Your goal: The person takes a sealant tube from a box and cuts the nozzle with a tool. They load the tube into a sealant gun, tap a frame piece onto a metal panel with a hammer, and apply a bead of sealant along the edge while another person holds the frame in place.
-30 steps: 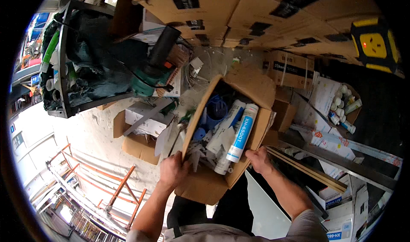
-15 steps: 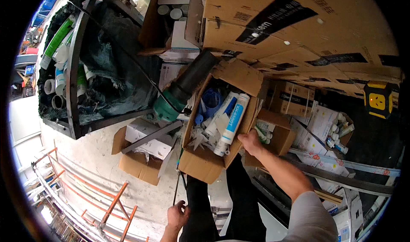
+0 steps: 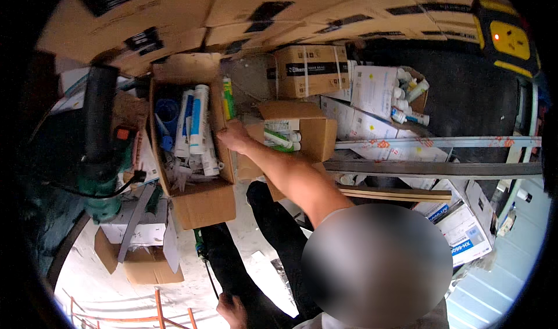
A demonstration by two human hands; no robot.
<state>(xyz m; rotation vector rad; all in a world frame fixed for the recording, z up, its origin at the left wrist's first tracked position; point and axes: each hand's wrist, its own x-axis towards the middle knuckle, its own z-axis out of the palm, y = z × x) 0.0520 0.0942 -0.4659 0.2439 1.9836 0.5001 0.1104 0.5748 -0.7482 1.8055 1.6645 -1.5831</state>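
Note:
My right hand (image 3: 233, 136) is closed on the right wall of an open cardboard box (image 3: 204, 208). Inside lie white-and-blue sealant cartridges (image 3: 199, 117), a blue round plastic piece (image 3: 167, 113) and loose white nozzles (image 3: 183, 172). Just beyond the hand, a green-and-yellow tube (image 3: 228, 99) stands by that wall. My left hand (image 3: 232, 311) hangs low beside my leg with its fingers curled. A thin black cord (image 3: 210, 279) runs down to it; whether the fingers hold the cord is hidden.
Right of the box, another open carton (image 3: 317, 134) holds green-and-white cartridges. A green-and-black power tool (image 3: 100, 172) stands at left, above a smaller open carton (image 3: 152, 271). Metal rails (image 3: 430, 168) cross at right. A yellow-and-black socket unit (image 3: 508, 40) is at the upper right.
The view has turned right, so the box and tool appear farther left and straighter. My right hand keeps its hold on the box wall; my left hand stays low beside my leg.

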